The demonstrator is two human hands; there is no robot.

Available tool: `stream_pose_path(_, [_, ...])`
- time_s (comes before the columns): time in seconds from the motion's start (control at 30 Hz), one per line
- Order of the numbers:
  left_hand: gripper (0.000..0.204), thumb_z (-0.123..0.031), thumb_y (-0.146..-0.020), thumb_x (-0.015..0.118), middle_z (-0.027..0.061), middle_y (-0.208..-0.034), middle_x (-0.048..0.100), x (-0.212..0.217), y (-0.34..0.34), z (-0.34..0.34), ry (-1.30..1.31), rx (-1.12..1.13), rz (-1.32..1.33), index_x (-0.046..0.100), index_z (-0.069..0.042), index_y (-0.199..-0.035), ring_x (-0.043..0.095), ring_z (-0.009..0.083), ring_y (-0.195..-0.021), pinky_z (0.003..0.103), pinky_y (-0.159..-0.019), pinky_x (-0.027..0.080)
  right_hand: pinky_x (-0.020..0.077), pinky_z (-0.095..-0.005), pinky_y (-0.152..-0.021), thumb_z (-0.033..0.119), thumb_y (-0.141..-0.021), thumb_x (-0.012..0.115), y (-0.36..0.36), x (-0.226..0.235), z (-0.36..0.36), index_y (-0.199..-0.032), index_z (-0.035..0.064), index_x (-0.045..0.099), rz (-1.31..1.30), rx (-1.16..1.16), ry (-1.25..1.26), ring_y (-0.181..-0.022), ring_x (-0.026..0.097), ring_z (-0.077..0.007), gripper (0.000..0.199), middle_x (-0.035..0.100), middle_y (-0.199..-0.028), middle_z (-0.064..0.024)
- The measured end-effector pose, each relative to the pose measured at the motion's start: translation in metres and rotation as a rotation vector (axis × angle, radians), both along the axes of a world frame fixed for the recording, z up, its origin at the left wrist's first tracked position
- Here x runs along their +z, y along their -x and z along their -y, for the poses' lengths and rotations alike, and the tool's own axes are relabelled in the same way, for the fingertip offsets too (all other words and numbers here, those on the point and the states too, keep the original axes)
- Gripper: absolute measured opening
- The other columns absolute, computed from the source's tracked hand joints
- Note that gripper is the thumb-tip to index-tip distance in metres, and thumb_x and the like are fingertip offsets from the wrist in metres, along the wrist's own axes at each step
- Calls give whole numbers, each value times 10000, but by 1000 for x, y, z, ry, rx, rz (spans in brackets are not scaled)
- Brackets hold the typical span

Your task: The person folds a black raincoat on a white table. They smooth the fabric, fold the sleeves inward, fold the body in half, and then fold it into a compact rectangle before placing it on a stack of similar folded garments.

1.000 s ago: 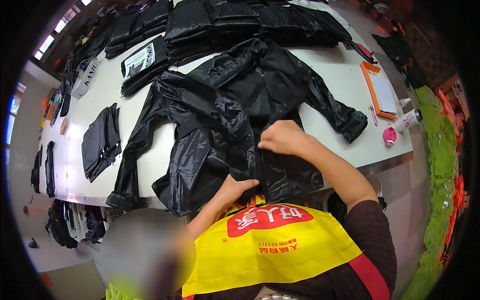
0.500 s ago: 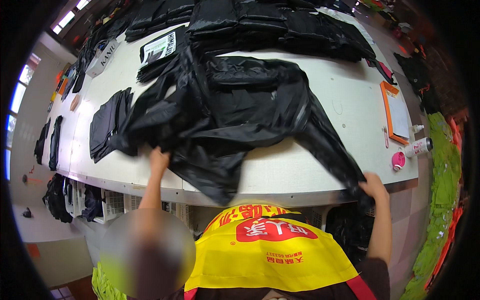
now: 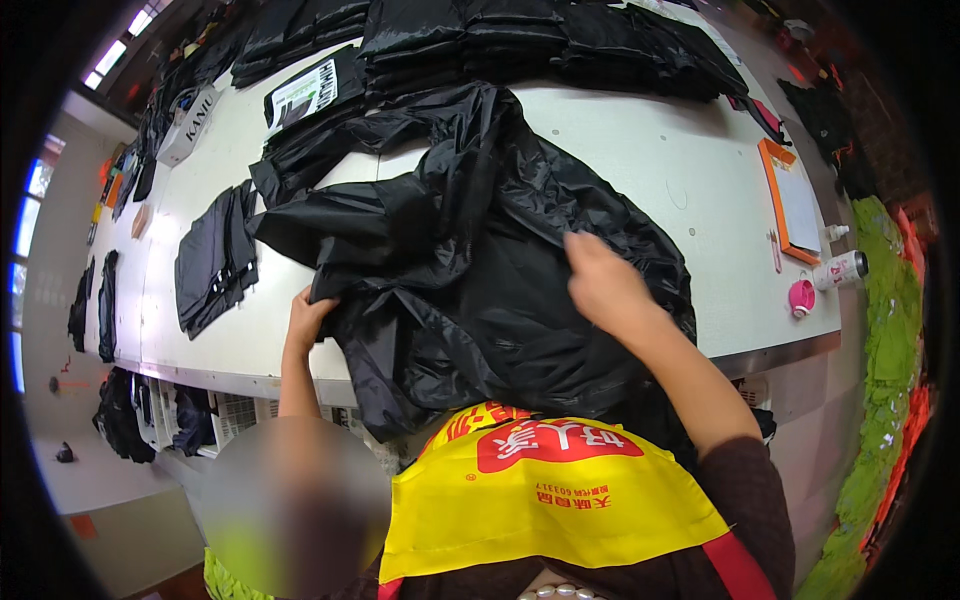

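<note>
Jacket (image 3: 480, 270) black, crumpled on white surface (image 3: 640, 160) | left hand (image 3: 308, 312) grip pinching jacket's left edge | right hand (image 3: 605, 280) flat on jacket, fingers spread | orange clipboard (image 3: 790, 200) right of jacket.

left fingertips: hidden under black jacket (image 3: 470, 290) | jacket hem: hidden below table edge (image 3: 780, 350)

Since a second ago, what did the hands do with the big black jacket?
The black jacket was spread wide half a second ago; now it is bunched up near the table edge. The right hand came in from its far corner onto its middle. The left hand still grips its left edge. The orange clipboard stayed put.
</note>
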State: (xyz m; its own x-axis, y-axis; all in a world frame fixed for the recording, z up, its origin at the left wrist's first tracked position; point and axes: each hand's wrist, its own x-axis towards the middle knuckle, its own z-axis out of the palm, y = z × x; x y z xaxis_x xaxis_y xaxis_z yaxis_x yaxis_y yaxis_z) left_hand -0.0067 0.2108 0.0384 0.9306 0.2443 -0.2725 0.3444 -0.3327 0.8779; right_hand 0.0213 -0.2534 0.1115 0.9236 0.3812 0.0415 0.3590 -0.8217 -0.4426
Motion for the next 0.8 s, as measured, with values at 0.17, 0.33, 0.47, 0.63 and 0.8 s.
stream_pose_path(0.17, [271, -110, -795, 609, 56, -931, 630, -6, 25, 6, 258, 198, 258, 614, 39, -1022, 573, 144, -833, 260, -781, 446, 496, -472, -707, 86, -751, 597, -83, -122, -46, -1251, -23, 451, 343, -173, 503, -893, 578, -378, 532, 559, -976, -254])
stream_pose_path(0.33, [270, -118, -807, 637, 82, -946, 643, -35, 48, -56, 269, 309, 258, 624, 42, -1024, 590, 151, -831, 260, -773, 462, 499, -445, -731, 121, -742, 598, -137, -100, -2, -1142, 42, 551, -132, 17, 218, -891, 614, -352, 411, 618, -894, -243])
stream_pose_path(0.47, [238, -118, -799, 652, 77, -877, 654, -30, 48, -110, 24, 375, 186, 643, 42, -974, 599, 151, -758, 262, -707, 477, 458, -332, -761, 230, -772, 655, -173, 12, 111, -1034, 7, 610, -329, -126, -357, -854, 567, -177, 347, 615, -894, -90])
stream_pose_path(0.63, [281, -191, -776, 695, 50, -851, 647, -34, 27, -135, -277, 321, 50, 653, 48, -919, 567, 129, -733, 265, -700, 457, 447, -269, -902, -42, -830, 469, -201, 22, 322, -1195, 59, 569, -138, -378, -1003, -1010, 572, -144, 392, 602, -1135, -48])
stream_pose_path(0.8, [331, -221, -807, 665, 51, -872, 639, -40, -34, -65, -114, 160, -43, 629, 47, -999, 565, 136, -759, 267, -711, 449, 478, -380, -835, 83, -770, 530, -190, -133, 420, -1130, 115, 604, 240, -633, 208, -971, 622, -258, 368, 649, -994, -167])
